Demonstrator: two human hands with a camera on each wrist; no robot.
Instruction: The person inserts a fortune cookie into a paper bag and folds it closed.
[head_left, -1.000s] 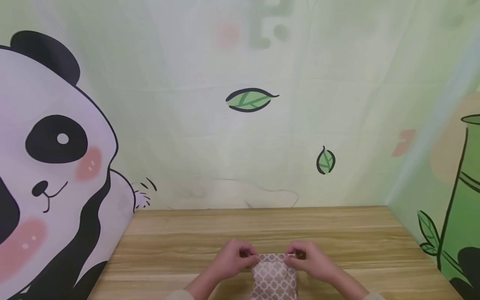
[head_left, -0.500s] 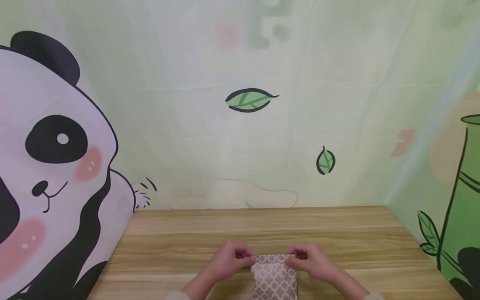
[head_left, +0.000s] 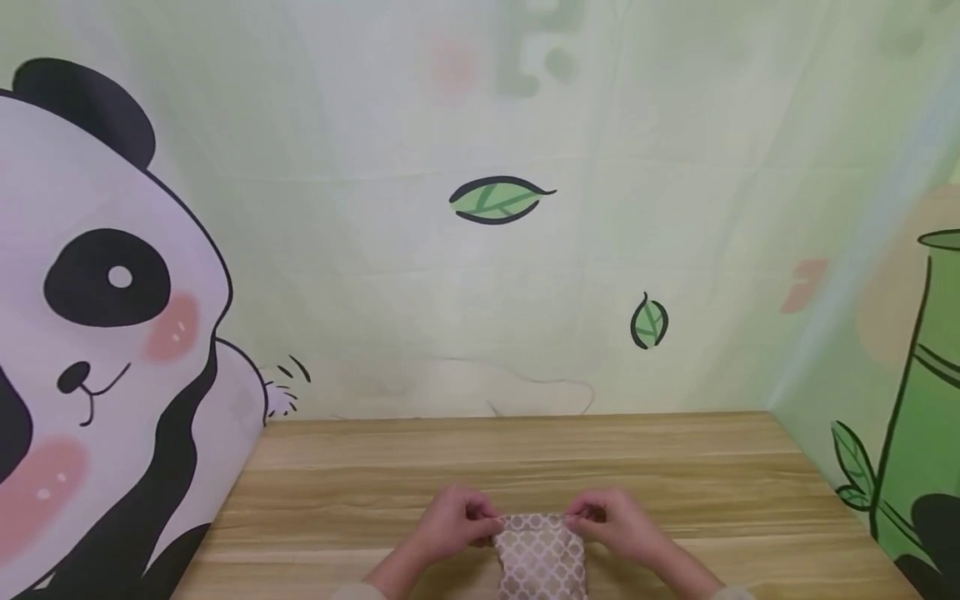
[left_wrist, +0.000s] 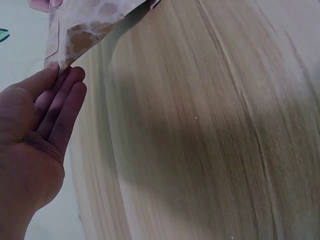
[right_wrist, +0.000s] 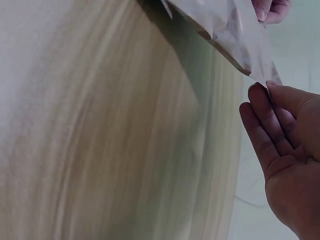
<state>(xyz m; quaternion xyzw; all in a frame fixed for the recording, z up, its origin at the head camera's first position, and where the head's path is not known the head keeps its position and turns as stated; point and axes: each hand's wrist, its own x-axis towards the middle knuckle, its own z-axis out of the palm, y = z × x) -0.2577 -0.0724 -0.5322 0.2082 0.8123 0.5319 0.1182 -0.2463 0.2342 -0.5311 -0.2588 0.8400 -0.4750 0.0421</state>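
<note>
A small paper bag [head_left: 540, 562] with a brown-and-white lattice pattern stands out at the bottom middle of the head view. A crease runs across it just below its top edge; its lower end is cut off by the frame. My left hand [head_left: 453, 523] pinches the top left corner between thumb and fingers. At the opposite top corner, my right hand [head_left: 618, 527] pinches in the same way. Both wrist views show the bag [left_wrist: 92, 30] tilted above the table, with the thumb of the left hand [left_wrist: 35, 115] and of the right hand [right_wrist: 295, 135] against its corners.
The wood-grain table [head_left: 360, 467] extends around both hands. Behind it hangs a pale green backdrop [head_left: 375, 275] with printed leaves, a panda [head_left: 112, 358] at left and a bamboo stalk [head_left: 918, 417] at right.
The bag and both hands have shifted slightly left and nearer to me. Both corners stay pinched. The head view itself has turned a little.
</note>
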